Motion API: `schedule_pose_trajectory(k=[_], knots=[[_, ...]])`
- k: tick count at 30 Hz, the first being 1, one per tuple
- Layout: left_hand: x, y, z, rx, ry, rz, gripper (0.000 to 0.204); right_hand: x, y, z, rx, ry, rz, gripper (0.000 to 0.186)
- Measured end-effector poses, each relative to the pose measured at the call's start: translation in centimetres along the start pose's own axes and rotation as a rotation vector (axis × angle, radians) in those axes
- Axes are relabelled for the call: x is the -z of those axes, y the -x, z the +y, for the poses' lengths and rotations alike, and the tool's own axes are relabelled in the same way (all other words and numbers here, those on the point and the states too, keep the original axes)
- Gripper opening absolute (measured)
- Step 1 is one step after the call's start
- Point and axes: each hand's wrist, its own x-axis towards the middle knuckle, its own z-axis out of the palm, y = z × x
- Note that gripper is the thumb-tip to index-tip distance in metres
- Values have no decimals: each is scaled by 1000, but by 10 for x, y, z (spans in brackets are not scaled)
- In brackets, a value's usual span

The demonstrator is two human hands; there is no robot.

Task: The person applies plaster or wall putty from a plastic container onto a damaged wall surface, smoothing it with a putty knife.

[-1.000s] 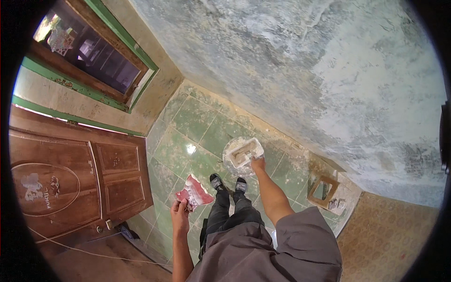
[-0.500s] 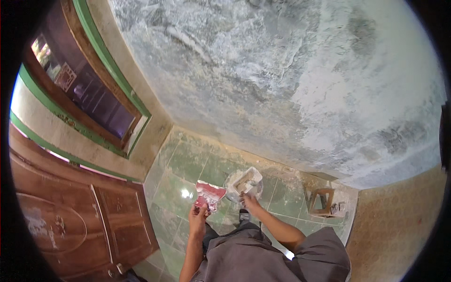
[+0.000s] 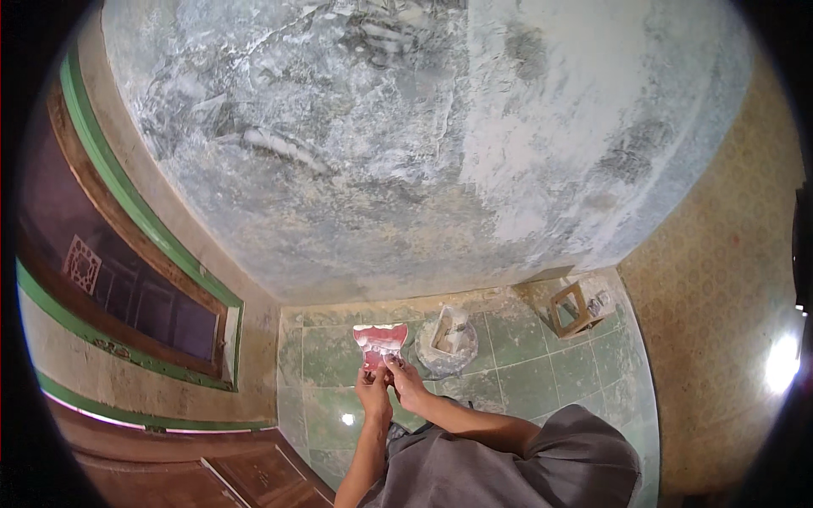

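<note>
A red putty spreader (image 3: 378,337) with a wide, flared blade is smeared with white paste along its edge and across its middle. My left hand (image 3: 373,394) grips its narrow lower end, fingers closed. Right beside it, my right hand (image 3: 406,385) has its fingers closed at the same end, by the smeared part; its fingertips are partly hidden. Just right of the spreader, on the floor, a whitish rectangular tray (image 3: 440,332) with pale paste inside sits over a round, paste-caked container (image 3: 449,366).
Ahead rises a wall (image 3: 373,169) patched grey and white. A wooden frame-like object (image 3: 569,311) stands on the green tiled floor (image 3: 517,339) near the right corner. To the left are a green-trimmed window (image 3: 152,288) and a brown wooden door (image 3: 254,474).
My right hand has left the tray and come left to the spreader in my left hand. The view has turned, so the wall and window appear shifted.
</note>
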Motion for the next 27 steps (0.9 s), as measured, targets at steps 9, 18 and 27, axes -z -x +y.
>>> schedule_pose_trajectory(k=[9, 18, 27], knots=[[10, -43, 9, 123, -88, -152, 11, -39, -20, -39, -115, -86, 183, 26], [80, -143, 82, -47, -392, -125, 17, -46, -167, -91, 133, -353, 117, 25], [104, -258, 153, -143, -517, 63, 32, -76, -252, -175, 403, -306, 119, 24]])
